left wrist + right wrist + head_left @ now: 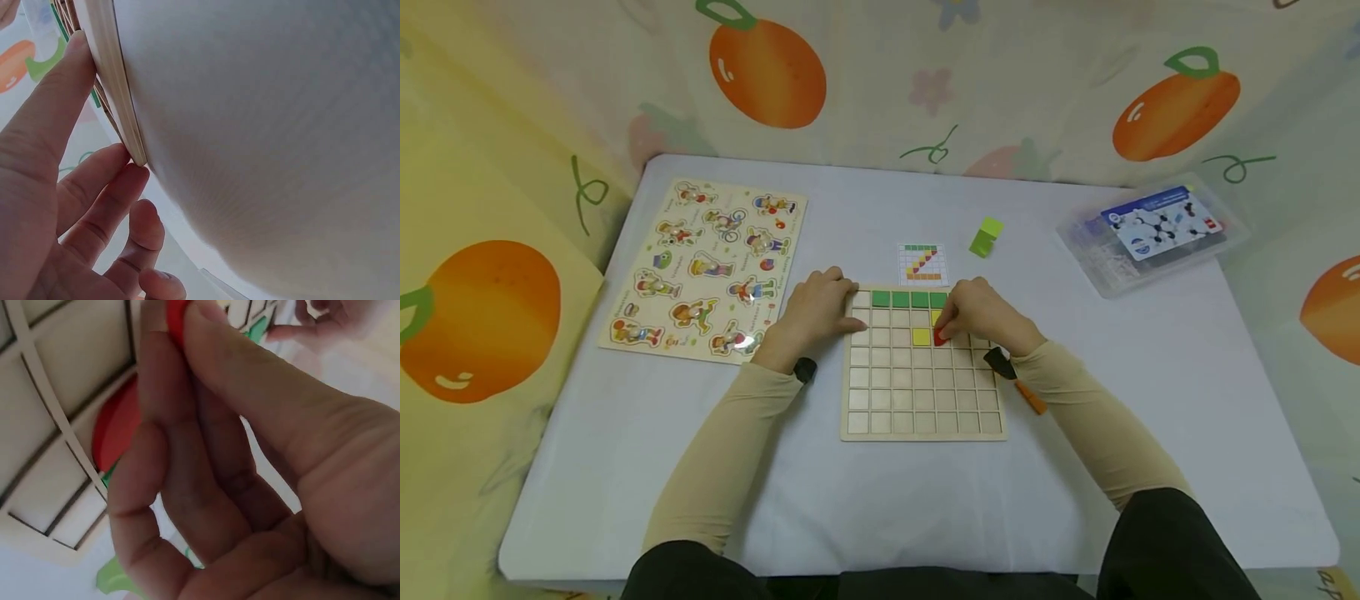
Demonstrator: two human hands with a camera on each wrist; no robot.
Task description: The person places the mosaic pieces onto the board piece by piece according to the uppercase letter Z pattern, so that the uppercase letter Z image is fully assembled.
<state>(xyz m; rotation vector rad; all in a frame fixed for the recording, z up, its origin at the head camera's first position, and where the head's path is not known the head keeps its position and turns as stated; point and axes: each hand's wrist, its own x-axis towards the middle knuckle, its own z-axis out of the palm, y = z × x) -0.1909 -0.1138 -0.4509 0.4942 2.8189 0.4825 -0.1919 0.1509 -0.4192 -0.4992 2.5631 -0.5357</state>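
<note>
A wooden grid board (891,400) lies in the middle of the table, with several green tiles (899,299) along its far row and a yellow tile (921,337) lower down. At the board's far left corner, my left hand (815,313) holds the edge. Its thumb (65,81) lies on the grid side, with two fingertips at the corner. My right hand (987,315) is over the board's right part, pinching a red tile (177,322) between thumb and fingers. Another red piece (115,428) shows behind those fingers, partly covered. A second yellow tile is mostly hidden by the hand.
Beyond the board lies a small pattern card (922,264), with light green tiles (987,237) to its right. A picture puzzle board (703,267) lies at left. At far right is a clear plastic case (1153,233). Orange tiles (1030,397) lie beside the right forearm.
</note>
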